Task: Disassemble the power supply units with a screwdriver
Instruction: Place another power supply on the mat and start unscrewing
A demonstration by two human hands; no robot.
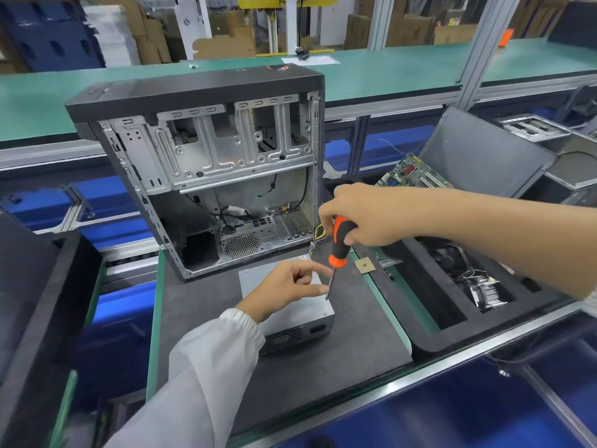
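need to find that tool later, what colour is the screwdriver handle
Orange and black handle of the screwdriver, gripped in the right hand; the head view shows it best.

Orange-and-black screwdriver (340,244), silver-grey power supply (290,305), white sleeve (206,367), dark grey mat (355,334).
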